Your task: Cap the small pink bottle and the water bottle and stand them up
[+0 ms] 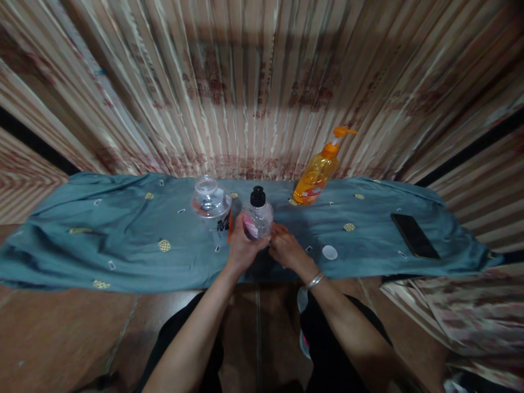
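Near the middle of the table stands a clear, rounded plastic bottle (264, 214) with a black cap and a pink and white label. My left hand (242, 245) is wrapped round its left and near side. Fingers curled, my right hand (289, 246) is closed against the bottle's lower right side; whatever its fingertips grip is hidden. Just left of the bottle is a clear plastic cup (213, 210) with a domed lid and dark lettering, close to my left fingers. A small white round lid (329, 252) lies to the right of my right hand.
Behind and to the right, an orange pump bottle (316, 177) stands partly filled with orange liquid. A black phone (414, 236) lies at the right end. Blue-green patterned cloth (131, 229) covers the narrow table. A pleated, striped curtain (245, 98) hangs right behind it.
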`<control>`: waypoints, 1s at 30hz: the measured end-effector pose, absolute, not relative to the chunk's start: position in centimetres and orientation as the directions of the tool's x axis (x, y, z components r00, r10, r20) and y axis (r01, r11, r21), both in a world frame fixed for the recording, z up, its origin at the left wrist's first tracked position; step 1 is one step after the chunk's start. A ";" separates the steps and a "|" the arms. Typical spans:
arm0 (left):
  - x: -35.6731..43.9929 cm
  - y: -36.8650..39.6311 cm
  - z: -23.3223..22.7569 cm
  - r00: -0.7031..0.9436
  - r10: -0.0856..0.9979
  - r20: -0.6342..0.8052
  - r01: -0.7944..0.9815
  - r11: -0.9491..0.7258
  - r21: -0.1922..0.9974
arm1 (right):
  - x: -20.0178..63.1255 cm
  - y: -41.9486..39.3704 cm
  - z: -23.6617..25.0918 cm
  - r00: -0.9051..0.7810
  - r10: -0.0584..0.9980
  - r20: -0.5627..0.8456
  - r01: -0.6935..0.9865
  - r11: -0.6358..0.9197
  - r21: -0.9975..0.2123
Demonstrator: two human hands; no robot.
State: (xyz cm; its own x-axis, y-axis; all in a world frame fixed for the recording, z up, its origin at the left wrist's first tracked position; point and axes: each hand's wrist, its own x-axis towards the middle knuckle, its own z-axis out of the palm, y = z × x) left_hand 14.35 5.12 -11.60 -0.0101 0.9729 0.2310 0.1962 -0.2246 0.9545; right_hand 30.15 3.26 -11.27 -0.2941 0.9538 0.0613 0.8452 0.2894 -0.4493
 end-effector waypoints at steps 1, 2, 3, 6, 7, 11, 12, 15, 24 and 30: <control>14.3 5.0 -11.5 -0.007 0.973 0.229 0.196 -0.223 0.955 | 30.3 3.4 -11.2 -0.270 0.960 0.073 0.832 0.271 -0.484; 14.2 4.9 -11.5 -0.001 0.974 0.227 0.195 -0.222 0.955 | 30.6 3.7 -11.1 -0.237 0.968 0.082 0.814 0.244 -0.527; 14.1 4.8 -11.4 0.006 0.975 0.224 0.194 -0.221 0.956 | 31.1 4.0 -11.1 -0.194 0.978 0.081 0.787 0.204 -0.582; 13.9 4.6 -11.2 0.037 0.976 0.214 0.185 -0.217 0.958 | 33.0 5.2 -10.4 -0.112 0.990 0.086 0.747 0.141 -0.650; 13.9 4.5 -11.1 0.050 0.976 0.211 0.180 -0.217 0.959 | 33.6 5.5 -10.0 -0.089 0.991 0.096 0.724 0.130 -0.677; 14.2 4.4 -11.1 0.103 0.973 0.204 0.156 -0.219 0.963 | 34.3 6.3 -6.8 0.057 0.987 0.153 0.255 0.134 -0.958; 14.3 4.3 -11.1 0.115 0.973 0.203 0.149 -0.218 0.964 | 34.1 6.5 -5.7 0.060 0.983 0.173 0.164 0.161 -0.973; 14.7 4.4 -11.3 0.138 0.972 0.191 0.131 -0.209 0.969 | 32.9 7.2 -2.4 -0.042 0.978 0.202 0.097 0.206 -0.974; 15.2 5.6 -11.8 0.049 0.986 0.160 0.099 -0.165 0.981 | 31.0 4.1 -1.7 -0.148 0.893 0.424 0.499 0.438 -0.748; 16.2 5.7 -11.7 0.030 0.983 0.180 0.098 -0.183 0.978 | 30.3 -0.5 -2.2 -0.085 0.847 0.526 0.675 0.437 -0.595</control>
State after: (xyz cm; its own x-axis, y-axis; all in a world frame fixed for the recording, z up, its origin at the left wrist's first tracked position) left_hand 16.20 5.72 -11.71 0.0304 0.9831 0.1805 0.0982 -0.1826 0.9783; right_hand 30.33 -0.54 -2.22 -0.0848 0.8466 0.5255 0.6748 0.4369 -0.5949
